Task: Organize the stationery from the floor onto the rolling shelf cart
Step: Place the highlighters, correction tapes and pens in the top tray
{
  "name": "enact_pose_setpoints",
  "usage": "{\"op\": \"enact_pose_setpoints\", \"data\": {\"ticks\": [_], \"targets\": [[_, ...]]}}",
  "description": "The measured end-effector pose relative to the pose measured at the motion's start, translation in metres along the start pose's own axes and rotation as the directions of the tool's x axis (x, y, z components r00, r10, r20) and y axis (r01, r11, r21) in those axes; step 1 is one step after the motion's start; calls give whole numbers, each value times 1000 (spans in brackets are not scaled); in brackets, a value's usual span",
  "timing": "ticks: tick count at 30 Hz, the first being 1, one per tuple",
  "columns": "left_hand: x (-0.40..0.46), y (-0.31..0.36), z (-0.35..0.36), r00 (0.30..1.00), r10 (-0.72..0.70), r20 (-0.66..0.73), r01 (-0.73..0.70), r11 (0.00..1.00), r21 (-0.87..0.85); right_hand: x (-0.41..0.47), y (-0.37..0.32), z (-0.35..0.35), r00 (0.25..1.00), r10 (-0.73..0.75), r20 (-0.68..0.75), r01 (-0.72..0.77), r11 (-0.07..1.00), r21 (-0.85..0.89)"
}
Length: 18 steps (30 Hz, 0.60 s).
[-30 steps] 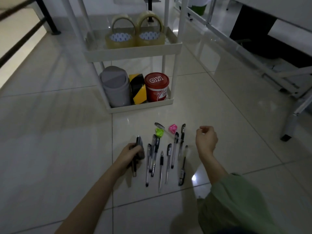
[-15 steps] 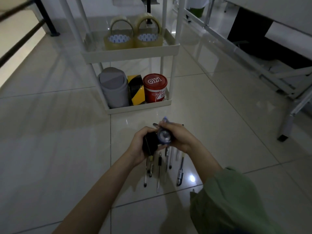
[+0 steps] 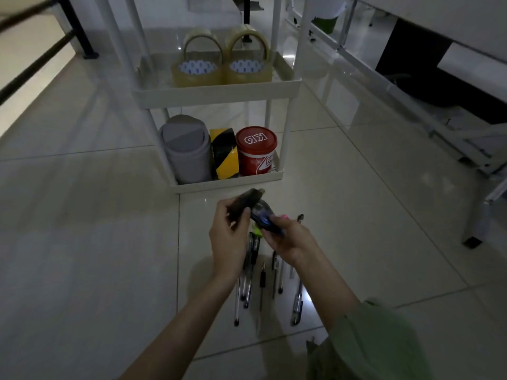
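Fingers of the left hand [image 3: 229, 234] curl round a dark flat item [image 3: 245, 201] at frame centre; the right hand [image 3: 288, 239] grips a blue-and-dark object [image 3: 263, 216] touching it. Pens [image 3: 262, 281] lie below on glossy pale floor tiles [image 3: 82, 215]. Above stands the white cart [image 3: 216, 94], tape rolls [image 3: 222, 67] on its shelf. White table frames [image 3: 411, 105] fill the upper right.
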<state>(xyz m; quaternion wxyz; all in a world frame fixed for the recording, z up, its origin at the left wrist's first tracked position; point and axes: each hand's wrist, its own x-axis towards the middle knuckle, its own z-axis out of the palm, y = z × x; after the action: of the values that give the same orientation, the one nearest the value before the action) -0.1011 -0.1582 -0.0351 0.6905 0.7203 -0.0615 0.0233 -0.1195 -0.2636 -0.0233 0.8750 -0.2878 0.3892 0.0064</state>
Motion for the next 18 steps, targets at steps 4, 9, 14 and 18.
{"op": "enact_pose_setpoints", "data": {"ticks": [4,9,14,18], "targets": [[11,-17,-6,906,378,190,-422,843,333,6,-2,8,992,4,123,3,999,-54],[31,-32,-14,868,420,267,-496,772,398,20,-11,8,989,76,128,-52,982,-180],[64,-42,-14,859,426,285,-495,833,249,33,-24,7,968,107,226,-34,951,-306],[93,-33,-7,854,348,387,-432,889,154,46,-49,23,964,71,257,59,883,-465]]}}
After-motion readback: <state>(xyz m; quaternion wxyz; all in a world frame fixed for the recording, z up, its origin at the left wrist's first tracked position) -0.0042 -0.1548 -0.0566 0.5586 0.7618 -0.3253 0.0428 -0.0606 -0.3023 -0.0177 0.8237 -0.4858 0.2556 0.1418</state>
